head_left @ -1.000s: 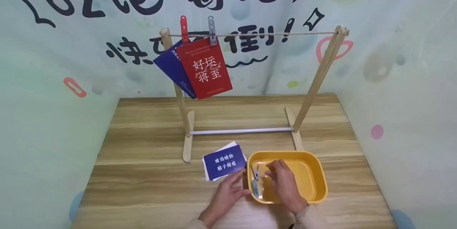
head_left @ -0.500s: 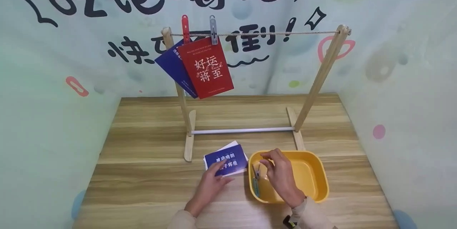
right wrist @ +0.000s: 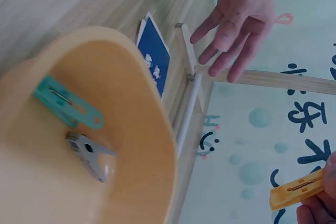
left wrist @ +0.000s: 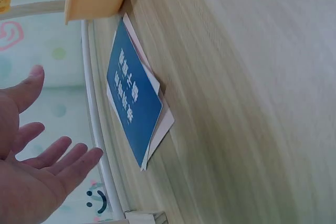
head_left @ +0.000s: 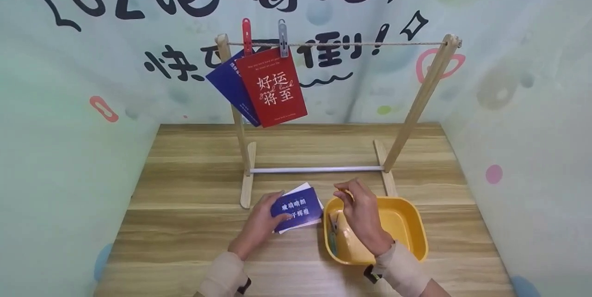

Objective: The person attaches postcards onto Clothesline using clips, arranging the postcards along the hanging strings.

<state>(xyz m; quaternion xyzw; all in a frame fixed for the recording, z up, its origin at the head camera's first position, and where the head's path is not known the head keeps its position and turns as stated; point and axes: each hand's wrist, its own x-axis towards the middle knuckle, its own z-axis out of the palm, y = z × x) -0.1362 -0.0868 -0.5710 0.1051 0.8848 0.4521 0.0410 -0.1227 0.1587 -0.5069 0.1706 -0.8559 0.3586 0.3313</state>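
My right hand [head_left: 363,211] pinches a yellow clothespin [right wrist: 296,190], raised over the left part of the yellow tub [head_left: 418,223]. Inside that tub lie a teal clothespin [right wrist: 68,103] and a grey clothespin [right wrist: 86,153]. My left hand [head_left: 256,223] hovers at the left edge of a small card stack; its fingers are spread and look apart from the cards in both wrist views. A blue card [left wrist: 134,98] with white writing tops the stack, and white cards stick out beneath it.
A wooden rack holds a string [head_left: 360,43] behind the tub. A red clothespin [head_left: 247,35] and a grey peg [head_left: 283,38] clip a hanging blue postcard [head_left: 229,82] and a red postcard [head_left: 277,107] near its left post [head_left: 238,135]. A printed backdrop stands behind.
My left hand has moved left from the tub's rim to the card stack's left edge. My right hand has lifted up from inside the tub with the yellow clothespin.
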